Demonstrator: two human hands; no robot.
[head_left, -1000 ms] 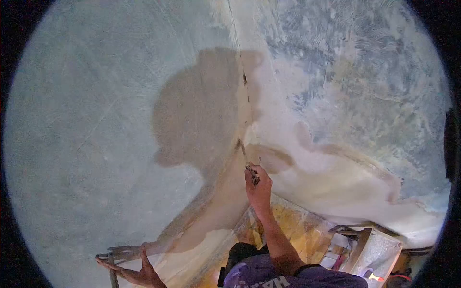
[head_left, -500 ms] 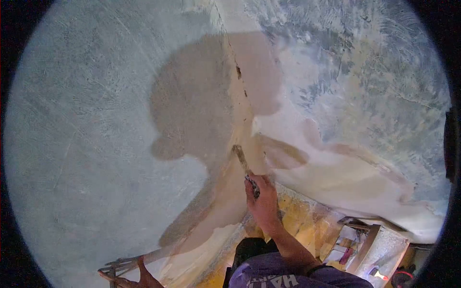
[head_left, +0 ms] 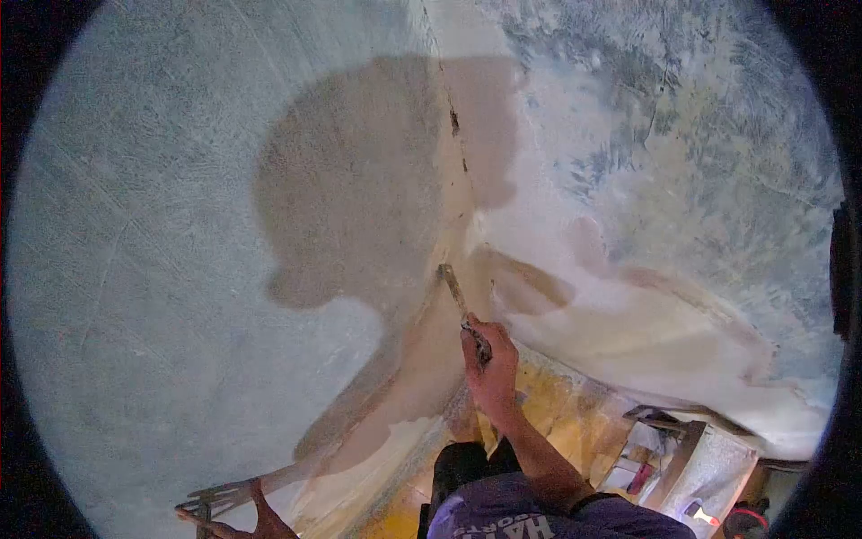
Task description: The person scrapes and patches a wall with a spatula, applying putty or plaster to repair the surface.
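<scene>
My right hand (head_left: 492, 364) is closed around the dark handle of a narrow putty knife (head_left: 455, 292). Its stained blade points up and away, with the tip at the beige band of the wall corner (head_left: 451, 225). A dark crack with small holes runs up this corner above the blade. At the lower left, my left hand (head_left: 256, 519) is partly cut off by the frame edge. Its thumb and a finger show around a dark, narrow thing that I cannot make out, close to the left wall (head_left: 162, 359).
The right wall (head_left: 718, 225) is patchy blue-grey and white. Below lies a yellowish floor (head_left: 561, 413). A box-like stand (head_left: 714, 467) at the lower right has a brush (head_left: 700, 513) on it. My head and arms cast shadows across both walls.
The view has shifted slightly. The putty knife stays at almost the same spot on the corner, its tip a little higher in view. My left hand appears slightly farther left.
</scene>
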